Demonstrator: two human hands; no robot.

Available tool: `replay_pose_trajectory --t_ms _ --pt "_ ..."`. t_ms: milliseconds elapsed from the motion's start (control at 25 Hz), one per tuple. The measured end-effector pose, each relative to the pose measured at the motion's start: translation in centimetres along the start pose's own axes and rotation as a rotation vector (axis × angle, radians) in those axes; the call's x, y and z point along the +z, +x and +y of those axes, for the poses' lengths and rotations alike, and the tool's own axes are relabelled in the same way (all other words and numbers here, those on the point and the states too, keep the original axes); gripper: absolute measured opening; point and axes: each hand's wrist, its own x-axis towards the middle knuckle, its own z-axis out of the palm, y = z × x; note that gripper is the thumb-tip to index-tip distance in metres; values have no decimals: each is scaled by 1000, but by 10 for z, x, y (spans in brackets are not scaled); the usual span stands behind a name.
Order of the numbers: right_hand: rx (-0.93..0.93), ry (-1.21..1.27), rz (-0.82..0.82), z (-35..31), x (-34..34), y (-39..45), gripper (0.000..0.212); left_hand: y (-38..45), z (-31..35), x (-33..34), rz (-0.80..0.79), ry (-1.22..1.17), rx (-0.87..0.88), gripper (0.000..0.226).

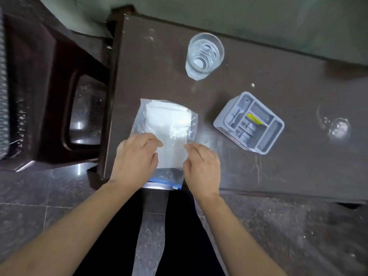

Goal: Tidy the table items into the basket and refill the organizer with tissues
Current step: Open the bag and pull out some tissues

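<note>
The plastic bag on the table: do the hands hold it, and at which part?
Both hands pinch the clear plastic bag of tissues at its middle: left hand on its left side, right hand on its right.

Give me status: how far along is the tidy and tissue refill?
Early. Nothing looks done: the grey organizer shows no tissues, and the glass sits loose on the table. In hand: left hand and right hand each have a grip on the zip bag of white tissues. Left: take out tissues, fill organizer, basket the items. No basket in view.
</note>
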Motion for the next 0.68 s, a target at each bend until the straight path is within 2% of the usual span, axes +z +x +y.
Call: replay_pose_trajectory --t_ms 200,280,360,440,600,680 --pt "146 49 -24 23 -4 -11 41 -4 12 16 -47 74 76 36" --pt "219 86 -162 26 -6 -13 47 -3 15 18 -66 93 85 39" --pt "372 143 -385 24 -7 -13 71 -2 18 22 -106 100 113 40" --pt "472 169 -489 19 -5 -13 83 -3 19 24 -172 88 165 45" --pt "672 483 -346 13 -6 -4 71 -13 12 21 -283 152 259 80" --pt "733 504 -300 16 -10 3 61 -18 9 21 -296 175 258 86"
